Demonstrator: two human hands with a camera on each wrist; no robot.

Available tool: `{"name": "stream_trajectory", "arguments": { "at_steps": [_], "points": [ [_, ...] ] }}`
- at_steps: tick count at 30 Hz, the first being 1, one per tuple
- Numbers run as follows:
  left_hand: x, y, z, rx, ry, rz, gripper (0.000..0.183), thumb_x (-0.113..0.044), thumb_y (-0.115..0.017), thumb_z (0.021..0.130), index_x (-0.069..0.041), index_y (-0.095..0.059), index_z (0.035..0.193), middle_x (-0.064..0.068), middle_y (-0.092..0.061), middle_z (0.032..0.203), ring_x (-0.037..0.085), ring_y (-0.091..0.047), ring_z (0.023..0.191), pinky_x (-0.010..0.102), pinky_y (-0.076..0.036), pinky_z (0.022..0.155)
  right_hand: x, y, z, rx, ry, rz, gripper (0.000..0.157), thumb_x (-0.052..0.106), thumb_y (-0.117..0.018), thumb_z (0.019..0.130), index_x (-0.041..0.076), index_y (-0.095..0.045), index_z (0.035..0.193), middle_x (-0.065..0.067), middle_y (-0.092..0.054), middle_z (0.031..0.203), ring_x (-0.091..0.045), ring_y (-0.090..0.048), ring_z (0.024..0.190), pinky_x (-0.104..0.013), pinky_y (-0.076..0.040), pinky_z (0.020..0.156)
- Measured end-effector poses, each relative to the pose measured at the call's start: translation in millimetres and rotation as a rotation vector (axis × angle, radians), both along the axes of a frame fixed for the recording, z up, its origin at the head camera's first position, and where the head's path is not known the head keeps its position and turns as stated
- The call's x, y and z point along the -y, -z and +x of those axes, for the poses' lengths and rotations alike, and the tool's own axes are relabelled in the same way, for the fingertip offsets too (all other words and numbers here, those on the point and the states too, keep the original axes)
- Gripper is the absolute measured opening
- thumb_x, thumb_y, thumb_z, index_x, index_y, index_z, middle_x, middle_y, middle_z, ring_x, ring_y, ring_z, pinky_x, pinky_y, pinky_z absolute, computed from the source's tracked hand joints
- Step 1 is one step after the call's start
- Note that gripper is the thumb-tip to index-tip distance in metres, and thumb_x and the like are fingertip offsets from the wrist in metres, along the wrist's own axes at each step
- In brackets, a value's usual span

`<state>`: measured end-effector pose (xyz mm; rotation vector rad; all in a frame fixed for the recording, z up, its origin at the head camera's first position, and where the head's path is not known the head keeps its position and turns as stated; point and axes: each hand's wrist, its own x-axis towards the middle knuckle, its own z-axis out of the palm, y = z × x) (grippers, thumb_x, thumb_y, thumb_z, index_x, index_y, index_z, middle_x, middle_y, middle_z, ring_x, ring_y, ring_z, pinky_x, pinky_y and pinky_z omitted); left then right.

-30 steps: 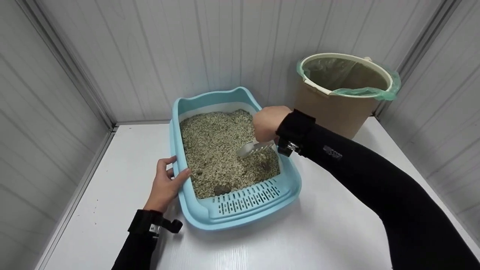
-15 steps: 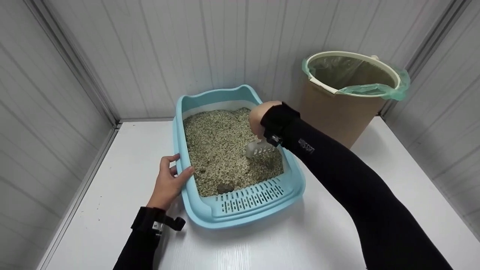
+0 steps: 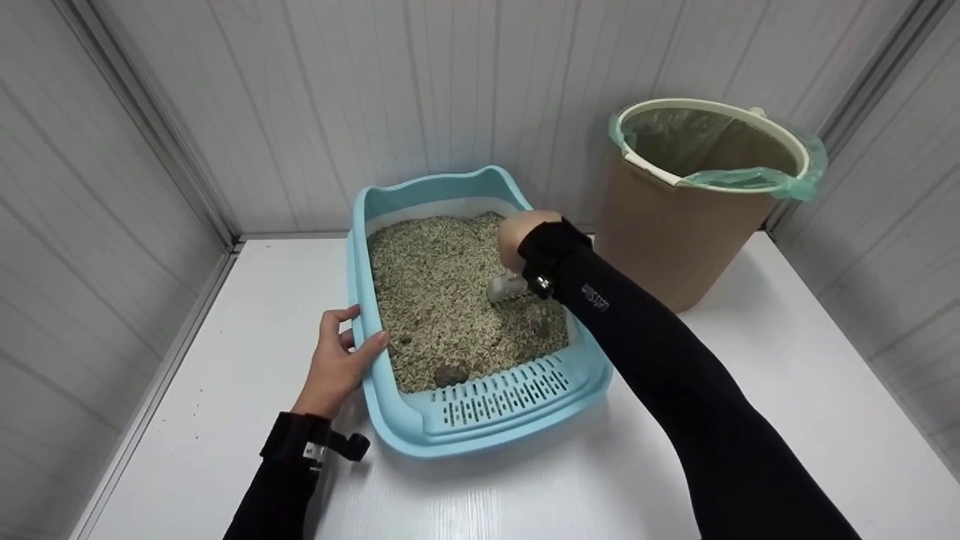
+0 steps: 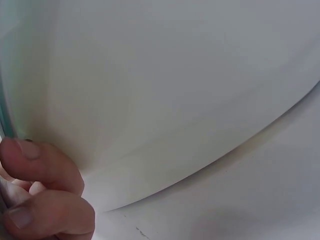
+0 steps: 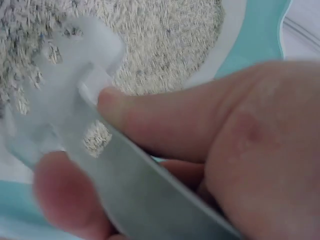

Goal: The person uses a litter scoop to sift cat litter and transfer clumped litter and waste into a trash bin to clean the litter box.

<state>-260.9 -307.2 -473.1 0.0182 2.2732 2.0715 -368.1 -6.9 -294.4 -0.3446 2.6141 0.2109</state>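
Note:
A light blue litter box (image 3: 397, 442) filled with pellet litter (image 3: 427, 277) stands in the middle of the head view. My left hand (image 3: 334, 367) grips its left rim, thumb on top and fingers curled below the edge; those curled fingers (image 4: 55, 215) also show in the left wrist view. Over the right side of the box, my right hand (image 3: 519, 238) holds a pale slotted litter scoop (image 3: 506, 287), its head down at the litter. In the right wrist view the thumb presses on the scoop handle (image 5: 145, 190), and pellets show around the scoop head. A dark clump (image 3: 450, 374) lies near the front grate.
To the right rear stands a brown bin (image 3: 660, 240) with a cream rim, lined with a green plastic bag (image 3: 750, 178). The white tabletop (image 3: 247, 360) is bounded by grey panel walls (image 3: 315, 120). Few dark specks lie left of the box.
My right hand has moved slightly left, and the scoop has turned and sunk lower into the litter. The left hand keeps its grip on the rim. The head view has shifted a little.

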Motion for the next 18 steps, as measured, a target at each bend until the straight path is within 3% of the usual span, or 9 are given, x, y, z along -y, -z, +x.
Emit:
{"name": "stream_trajectory", "arguments": {
  "at_steps": [11,18],
  "points": [
    [2,-1.2,-1.4,0.003,-0.016,-0.008,0.073,-0.022,-0.076,0.108,-0.010,-0.031,0.163,0.027,-0.067,0.132,0.022,-0.073,0.095,0.033,-0.061,0.073,6,17.1,-3.2,-0.142,0.086,-0.092,0.037,0.010,-0.057,0.109,0.018,-0.048,0.074,-0.004,-0.049,0.088,-0.023,-0.042,0.081,-0.043,-0.040,0.083],
    [-1,-1.2,-1.2,0.013,-0.004,-0.009,0.073,-0.023,-0.077,0.108,-0.010,-0.031,0.163,0.027,-0.066,0.132,0.023,-0.074,0.097,0.034,-0.062,0.075,4,44.1,-4.2,-0.222,0.132,-0.155,0.038,0.015,-0.063,0.112,0.016,-0.054,0.075,-0.011,-0.071,0.099,-0.025,-0.057,0.085,-0.053,-0.056,0.103]
  ]
}}
